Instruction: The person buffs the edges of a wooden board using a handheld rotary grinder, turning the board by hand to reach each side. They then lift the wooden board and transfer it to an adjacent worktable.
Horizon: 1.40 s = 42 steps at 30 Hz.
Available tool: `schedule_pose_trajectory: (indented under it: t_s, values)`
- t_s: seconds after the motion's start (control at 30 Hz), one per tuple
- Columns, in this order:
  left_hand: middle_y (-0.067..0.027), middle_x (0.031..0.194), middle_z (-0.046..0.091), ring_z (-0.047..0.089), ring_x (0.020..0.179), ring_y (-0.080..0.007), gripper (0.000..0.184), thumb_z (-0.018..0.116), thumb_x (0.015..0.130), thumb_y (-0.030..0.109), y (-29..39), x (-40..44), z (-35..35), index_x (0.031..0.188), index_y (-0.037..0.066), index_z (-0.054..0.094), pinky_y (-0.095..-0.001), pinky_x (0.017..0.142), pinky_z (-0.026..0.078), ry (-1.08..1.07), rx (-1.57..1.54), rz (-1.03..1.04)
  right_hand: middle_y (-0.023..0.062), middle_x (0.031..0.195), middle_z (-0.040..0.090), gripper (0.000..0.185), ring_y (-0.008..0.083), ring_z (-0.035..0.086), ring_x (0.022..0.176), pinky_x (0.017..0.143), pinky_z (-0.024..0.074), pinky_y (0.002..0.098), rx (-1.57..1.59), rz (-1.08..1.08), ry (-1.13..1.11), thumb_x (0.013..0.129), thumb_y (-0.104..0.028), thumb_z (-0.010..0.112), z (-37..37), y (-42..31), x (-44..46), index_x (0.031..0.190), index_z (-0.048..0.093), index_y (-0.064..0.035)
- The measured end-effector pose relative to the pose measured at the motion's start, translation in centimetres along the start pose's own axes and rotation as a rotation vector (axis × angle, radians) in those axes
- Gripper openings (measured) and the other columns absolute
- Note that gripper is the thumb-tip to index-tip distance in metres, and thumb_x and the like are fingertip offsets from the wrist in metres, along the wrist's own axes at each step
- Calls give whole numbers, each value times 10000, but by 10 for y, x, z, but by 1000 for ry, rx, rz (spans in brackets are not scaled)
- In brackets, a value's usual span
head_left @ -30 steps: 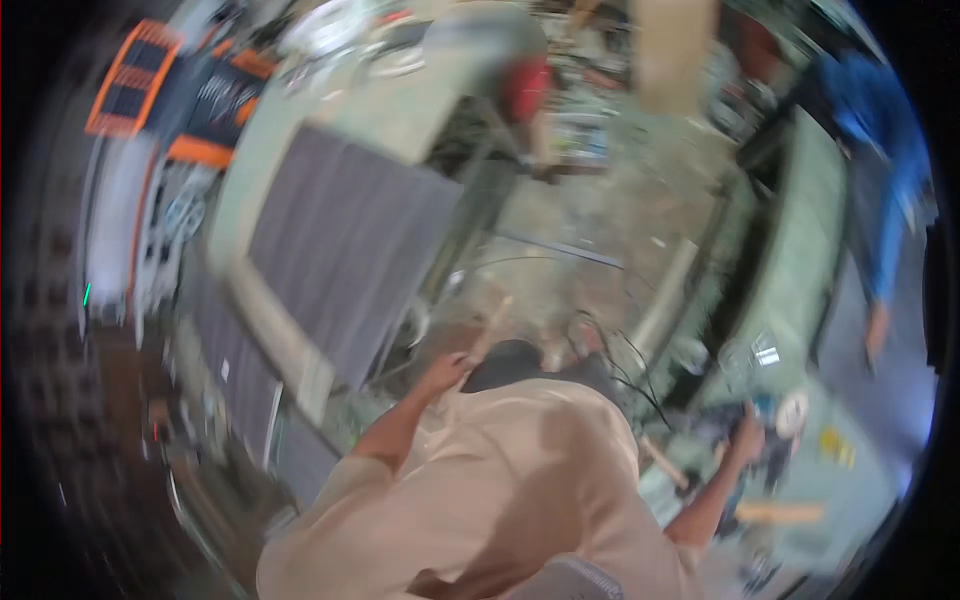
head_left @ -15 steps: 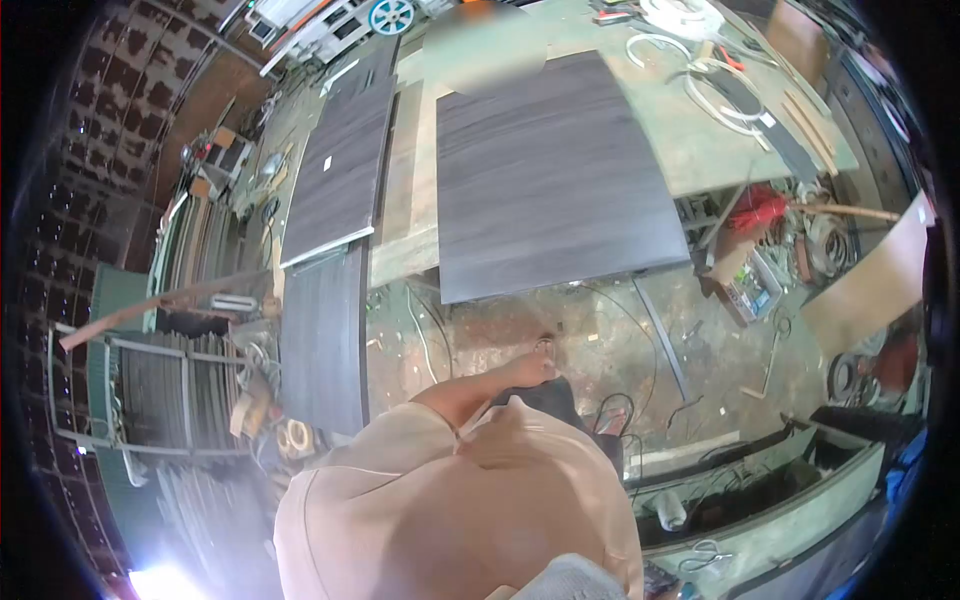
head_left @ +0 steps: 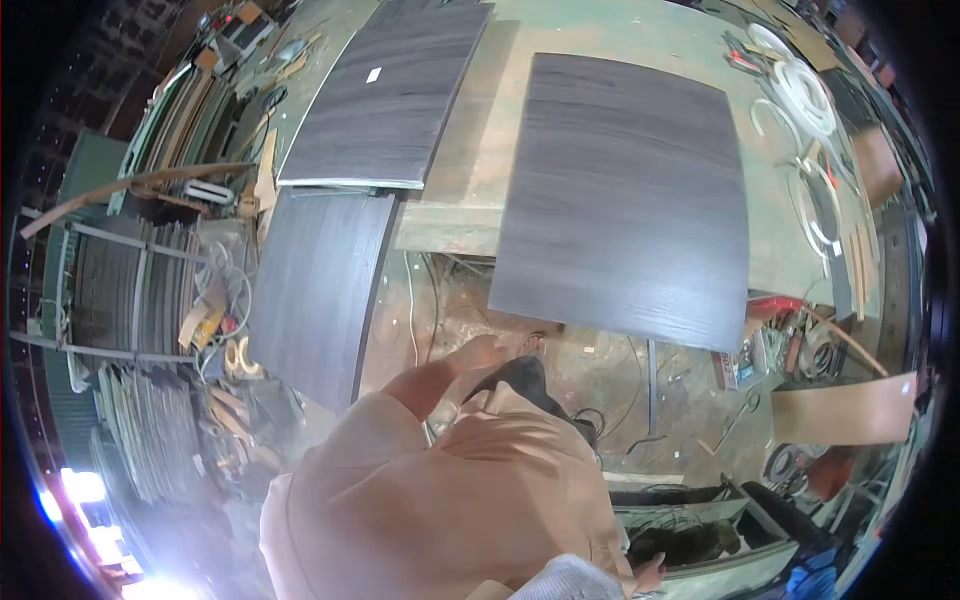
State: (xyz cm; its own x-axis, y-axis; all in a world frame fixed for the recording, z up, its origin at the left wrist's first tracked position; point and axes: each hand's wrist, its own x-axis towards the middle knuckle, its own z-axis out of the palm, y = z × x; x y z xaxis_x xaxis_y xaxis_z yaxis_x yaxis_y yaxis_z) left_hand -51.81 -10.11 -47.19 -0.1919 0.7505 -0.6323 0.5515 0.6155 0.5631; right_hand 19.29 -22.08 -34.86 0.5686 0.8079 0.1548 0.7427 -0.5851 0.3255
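Observation:
My left hand (head_left: 484, 353) hangs in front of my body, above the floor near my foot (head_left: 530, 346). It is small and blurred, and I cannot make out its fingers or anything in them. Just beyond it is the near edge of a dark wood-grain panel (head_left: 630, 200), which lies on the worktable (head_left: 450, 225) and overhangs its front. My right hand (head_left: 651, 573) shows only in part at the lower right, beside a long open box (head_left: 690, 578); its grip is not clear. A light grey cloth-like thing (head_left: 568, 580) lies against my shirt.
More dark panels (head_left: 390, 100) lie at the left, one lower panel (head_left: 320, 290) reaching toward me. White edging coils (head_left: 803, 98) sit at the table's right. Racked boards (head_left: 130, 280) stand at far left. A metal bar (head_left: 653, 390) and cables are on the floor.
My view has turned and moved closer to the table, so the panels appear shifted. My left hand has moved left, away from my body's middle. My right hand has come into view at lower right.

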Motion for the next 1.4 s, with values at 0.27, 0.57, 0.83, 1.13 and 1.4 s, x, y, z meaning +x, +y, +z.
schedule_pose_trajectory:
  t_s: [0.27, 0.57, 0.83, 1.13, 1.4]
  values:
    - [-248, 1034, 732, 706, 999, -421, 378, 589, 958, 346, -34, 7, -57, 1097, 24, 729, -450, 861, 538, 247, -243, -9, 226, 1110, 751, 573, 382, 717, 1017, 900, 538, 449, 609, -58, -427, 945, -490, 673, -65, -198, 64, 1160, 737, 37]
    - [-90, 788, 650, 613, 758, -128, 364, 579, 1035, 334, 5, 34, -75, 1024, -12, 689, -317, 694, 488, 454, -718, -143, 238, 1082, 751, 539, 373, 721, 996, 895, 537, 442, 660, -365, -349, 927, -468, 721, -82, -307, 153, 1144, 743, 24]
    - [-281, 1080, 715, 678, 1072, -423, 553, 549, 997, 508, 68, 62, -96, 1161, 1, 701, -467, 932, 509, 513, -582, -188, 187, 1048, 767, 486, 339, 734, 966, 875, 545, 440, 790, -484, -277, 923, -423, 731, -85, -429, 252, 1142, 728, 10]
    - [-293, 1176, 703, 660, 1168, -418, 641, 588, 982, 529, 112, 74, -125, 1259, -43, 670, -455, 1005, 482, 655, -644, -410, 270, 892, 707, 533, 431, 665, 860, 822, 502, 500, 817, -537, -223, 980, -452, 627, -60, -514, 325, 984, 703, 76]
    - [-258, 1145, 727, 673, 1144, -387, 598, 585, 990, 521, 175, 41, -152, 1189, -28, 714, -441, 984, 483, 677, -683, -531, 273, 759, 658, 726, 333, 540, 684, 717, 459, 468, 979, -458, -488, 991, -590, 580, -68, -555, 337, 870, 677, 120]
